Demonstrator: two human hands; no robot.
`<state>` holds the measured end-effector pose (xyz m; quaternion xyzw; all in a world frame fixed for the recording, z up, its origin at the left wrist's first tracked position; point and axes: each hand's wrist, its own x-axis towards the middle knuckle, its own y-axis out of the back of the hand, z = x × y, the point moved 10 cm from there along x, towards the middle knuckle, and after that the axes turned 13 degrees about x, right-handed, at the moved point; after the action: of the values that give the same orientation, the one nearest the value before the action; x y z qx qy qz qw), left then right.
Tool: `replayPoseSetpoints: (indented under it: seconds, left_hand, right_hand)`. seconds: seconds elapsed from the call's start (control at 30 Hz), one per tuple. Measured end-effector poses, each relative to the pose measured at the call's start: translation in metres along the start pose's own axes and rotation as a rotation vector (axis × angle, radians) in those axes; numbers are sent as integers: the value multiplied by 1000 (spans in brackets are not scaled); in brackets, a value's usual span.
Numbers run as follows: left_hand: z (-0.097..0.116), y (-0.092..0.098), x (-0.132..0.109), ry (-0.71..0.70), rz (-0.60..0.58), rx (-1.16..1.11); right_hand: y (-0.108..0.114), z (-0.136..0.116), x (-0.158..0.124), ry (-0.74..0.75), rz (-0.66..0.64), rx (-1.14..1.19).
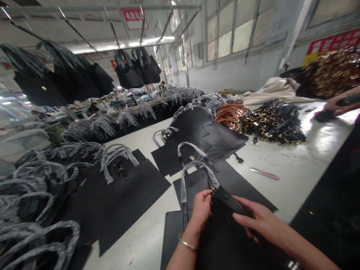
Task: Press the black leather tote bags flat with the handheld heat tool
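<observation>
Leather strip (227, 200), left hand (200, 210), right hand (261, 221)

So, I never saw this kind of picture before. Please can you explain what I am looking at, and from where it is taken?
This picture comes from a camera worn on a person's head, looking forward and down, so there is no machine here, only bare hands. The left hand, with a bracelet, pinches a black flap on a black bag, and the right hand lies against that flap. The white table holds more black bags with plastic-wrapped handles, a pink knife, and a pile of black straps with gold buckles. At the upper right is a co-worker's hand.
</observation>
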<state>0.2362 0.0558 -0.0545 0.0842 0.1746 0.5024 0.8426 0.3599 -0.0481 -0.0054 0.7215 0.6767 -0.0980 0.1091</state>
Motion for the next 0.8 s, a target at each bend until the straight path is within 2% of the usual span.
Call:
replayPoseSetpoints:
  seconds: [0.07, 0.2, 0.4, 0.53, 0.7, 0.8]
  left_hand:
    - [-3, 0, 0, 23, -27, -22]
    - [-3, 1, 0, 52, -80, -77]
    - [-4, -3, 1, 64, -143, -81]
    - [1, -6, -3, 36, -190, -90]
    - [9, 8, -7, 25, -131, -148]
    - [17, 30, -8, -25, -10, -47]
  right_hand:
    - [-1, -3, 2, 10, 9, -28]
    - [13, -16, 4, 58, 110, -61]
    - [6, -3, -7, -59, -32, -20]
    - [-2, -14, 1, 14, -30, -21]
    - [16, -32, 13, 123, 101, -6]
    - [22, -29, 9, 111, 118, 5]
